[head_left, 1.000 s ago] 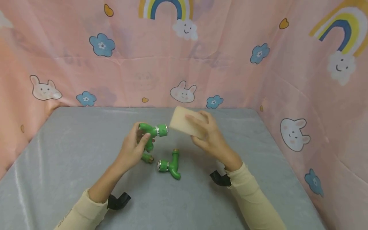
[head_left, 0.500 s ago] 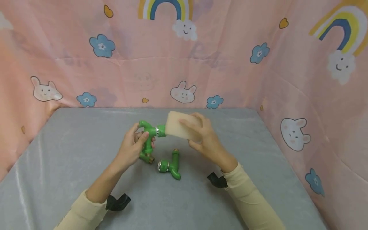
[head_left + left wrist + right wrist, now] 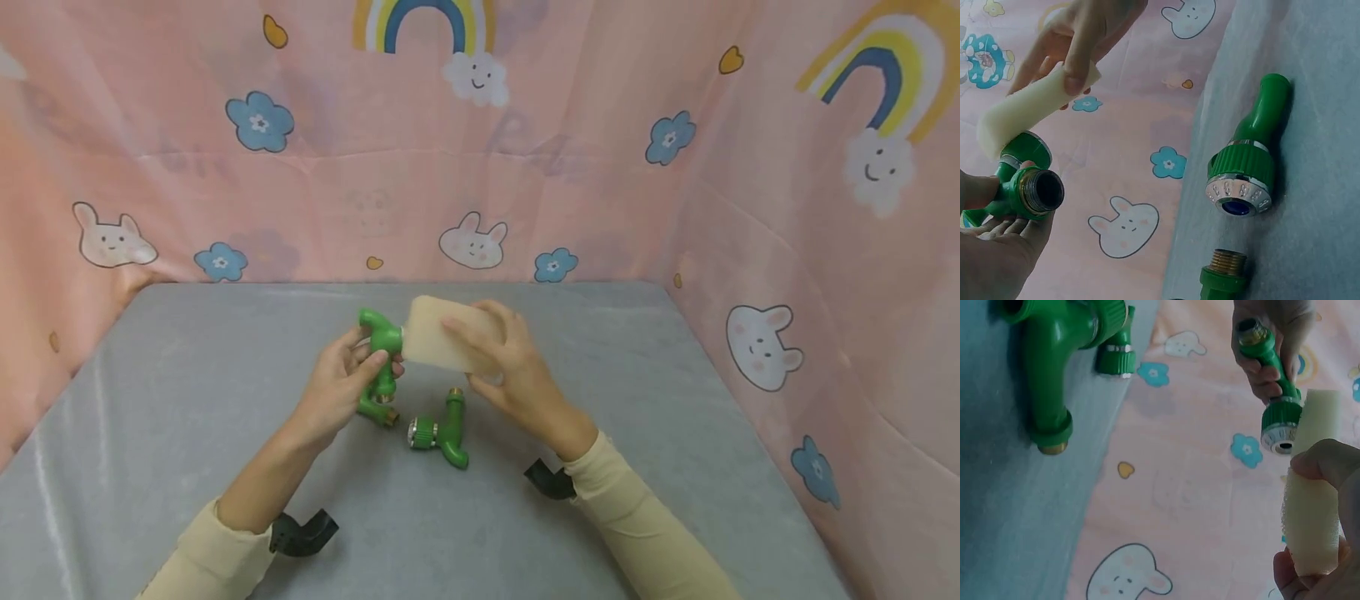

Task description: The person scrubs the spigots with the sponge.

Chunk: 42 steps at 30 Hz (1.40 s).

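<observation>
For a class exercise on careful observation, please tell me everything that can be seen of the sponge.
The sponge is a plain, pale cream block with rounded corners; it looks like finely porous foam. Whether it is wet cannot be told. The right hand grips one end between thumb and fingers, holding it above the grey table. In the head view it tilts slightly, its free end hiding the knob of the green tap in the left hand; it appears to touch that knob.
</observation>
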Tool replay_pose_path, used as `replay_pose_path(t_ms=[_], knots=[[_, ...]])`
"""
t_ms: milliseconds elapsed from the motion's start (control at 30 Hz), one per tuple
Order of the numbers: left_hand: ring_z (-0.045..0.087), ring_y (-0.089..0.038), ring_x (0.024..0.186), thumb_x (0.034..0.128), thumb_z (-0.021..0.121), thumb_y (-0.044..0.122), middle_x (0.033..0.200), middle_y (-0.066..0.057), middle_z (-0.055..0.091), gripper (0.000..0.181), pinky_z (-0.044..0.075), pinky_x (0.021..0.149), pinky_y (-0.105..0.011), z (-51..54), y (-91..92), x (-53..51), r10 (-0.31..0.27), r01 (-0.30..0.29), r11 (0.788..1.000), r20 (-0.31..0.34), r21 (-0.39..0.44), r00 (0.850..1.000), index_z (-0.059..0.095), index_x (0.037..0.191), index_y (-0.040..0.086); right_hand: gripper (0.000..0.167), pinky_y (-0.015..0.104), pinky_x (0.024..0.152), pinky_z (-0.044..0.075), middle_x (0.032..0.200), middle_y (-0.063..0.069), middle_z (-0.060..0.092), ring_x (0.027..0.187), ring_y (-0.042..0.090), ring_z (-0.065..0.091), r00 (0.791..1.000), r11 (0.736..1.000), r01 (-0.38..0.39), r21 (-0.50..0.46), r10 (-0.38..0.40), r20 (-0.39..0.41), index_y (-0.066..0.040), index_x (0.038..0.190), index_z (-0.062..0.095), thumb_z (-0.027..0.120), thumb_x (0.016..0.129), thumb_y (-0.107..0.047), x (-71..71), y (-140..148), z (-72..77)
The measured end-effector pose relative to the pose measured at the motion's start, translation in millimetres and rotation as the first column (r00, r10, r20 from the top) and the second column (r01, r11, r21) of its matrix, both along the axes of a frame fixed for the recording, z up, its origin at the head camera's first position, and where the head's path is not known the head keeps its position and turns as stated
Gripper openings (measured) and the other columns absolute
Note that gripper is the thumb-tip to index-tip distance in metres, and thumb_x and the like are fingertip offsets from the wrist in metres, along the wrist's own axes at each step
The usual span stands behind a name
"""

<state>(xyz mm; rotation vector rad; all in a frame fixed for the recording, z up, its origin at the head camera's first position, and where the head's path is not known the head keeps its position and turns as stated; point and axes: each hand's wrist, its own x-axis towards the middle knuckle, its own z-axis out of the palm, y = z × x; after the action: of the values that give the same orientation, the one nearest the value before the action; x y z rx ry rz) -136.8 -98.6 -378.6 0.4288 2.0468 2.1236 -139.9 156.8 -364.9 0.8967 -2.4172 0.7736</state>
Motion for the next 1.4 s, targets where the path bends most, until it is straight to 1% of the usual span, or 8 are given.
replay_pose_path(t_ms=[233, 333, 500, 700, 933, 1067, 1200, 1400], knots=[[0.069, -0.003, 0.089, 0.1076, 0.044, 0.006, 0.102, 0.005, 0.069, 0.047, 0.059, 0.073, -0.02, -1.9, -4.1, -4.0, 0.067, -0.066, 0.998, 0.01, -0.022, 0.998, 0.033, 0.152, -0.006, 0.072, 0.055, 0.092, 0.055, 0.14, 0.022, 0.045, 0.123, 0.043, 0.045, 0.999, 0.999, 0.038, -0.005, -0.038, -0.015, -0.019, 0.137, 0.063, 0.078, 0.073, 0.01, -8.9, 9.6, -0.1], [0.071, -0.004, 0.09, 0.1077, 0.045, 0.007, 0.105, -0.001, 0.071, 0.047, 0.06, 0.075, -0.019, -3.2, -3.6, -5.5, 0.103, -0.101, 0.994, 0.026, -0.039, 0.994, 0.033, 0.152, -0.006, 0.071, 0.055, 0.092, 0.053, 0.138, 0.023, 0.046, 0.121, 0.043, 0.045, 0.998, 0.998, 0.044, -0.034, -0.045, -0.035, -0.018, 0.136, 0.063, 0.077, 0.071, 0.008, -10.1, 11.9, 0.0], [0.069, -0.006, 0.079, 0.1077, 0.047, 0.01, 0.109, -0.012, 0.073, 0.049, 0.061, 0.07, -0.026, -5.3, -1.4, -6.2, 0.122, -0.115, 0.989, 0.075, -0.088, 0.99, 0.034, 0.153, 0.0, 0.066, 0.055, 0.095, 0.051, 0.139, 0.023, 0.048, 0.123, 0.043, 0.048, 0.998, 1.0, -0.012, 0.023, 0.014, -0.066, -0.018, 0.136, 0.063, 0.081, 0.075, -0.001, -5.2, 3.7, 0.0], [0.068, -0.01, 0.069, 0.1079, 0.048, 0.014, 0.087, 0.004, 0.071, 0.049, 0.063, 0.067, -0.045, -8.3, 0.6, -6.3, 0.076, -0.063, 0.993, 0.124, -0.104, 0.989, 0.033, 0.153, 0.002, 0.07, 0.054, 0.097, 0.054, 0.143, 0.02, 0.047, 0.129, 0.041, 0.047, 0.999, 0.991, -0.001, 0.135, 0.006, -0.04, -0.022, 0.14, 0.061, 0.084, 0.077, 0.0, -3.1, -4.9, -7.8], [0.065, -0.003, 0.069, 0.1074, 0.047, 0.011, 0.096, 0.01, 0.074, 0.048, 0.06, 0.065, -0.027, -12.2, -0.3, -8.7, 0.076, -0.065, 0.995, 0.151, -0.072, 0.986, 0.034, 0.152, 0.0, 0.07, 0.056, 0.095, 0.055, 0.14, 0.025, 0.048, 0.125, 0.045, 0.048, 0.998, 0.991, 0.058, 0.117, -0.06, 0.008, -0.021, 0.138, 0.063, 0.082, 0.076, 0.005, -11.0, 7.4, -9.0], [0.066, -0.001, 0.079, 0.1087, 0.044, 0.012, 0.107, 0.001, 0.075, 0.048, 0.057, 0.075, -0.02, -14.0, -2.3, -11.9, 0.086, -0.072, 0.994, 0.17, -0.087, 0.982, 0.032, 0.152, -0.002, 0.07, 0.055, 0.091, 0.056, 0.14, 0.023, 0.047, 0.123, 0.044, 0.048, 0.993, 0.991, 0.112, 0.079, -0.114, 0.023, -0.02, 0.139, 0.061, 0.082, 0.076, 0.004, -15.3, 16.6, -5.1], [0.066, -0.002, 0.088, 0.1094, 0.042, 0.014, 0.111, -0.001, 0.073, 0.047, 0.055, 0.082, -0.018, -14.0, -3.0, -12.4, 0.052, -0.035, 0.996, 0.205, -0.086, 0.977, 0.031, 0.152, -0.004, 0.071, 0.055, 0.093, 0.054, 0.139, 0.022, 0.049, 0.123, 0.043, 0.05, 0.998, 0.996, 0.069, 0.056, -0.069, -0.016, -0.019, 0.141, 0.058, 0.083, 0.077, -0.001, -14.0, 14.7, -3.9], [0.067, -0.005, 0.084, 0.1098, 0.04, 0.015, 0.088, 0.009, 0.071, 0.051, 0.055, 0.082, -0.021, -13.7, -1.2, -10.6, 0.0, 0.013, 0.998, 0.242, -0.055, 0.97, 0.025, 0.154, -0.006, 0.072, 0.054, 0.1, 0.052, 0.14, 0.021, 0.049, 0.127, 0.04, 0.05, 0.998, 0.986, -0.019, 0.165, 0.029, -0.056, -0.022, 0.142, 0.057, 0.084, 0.078, -0.005, -6.7, -2.8, -11.2]])
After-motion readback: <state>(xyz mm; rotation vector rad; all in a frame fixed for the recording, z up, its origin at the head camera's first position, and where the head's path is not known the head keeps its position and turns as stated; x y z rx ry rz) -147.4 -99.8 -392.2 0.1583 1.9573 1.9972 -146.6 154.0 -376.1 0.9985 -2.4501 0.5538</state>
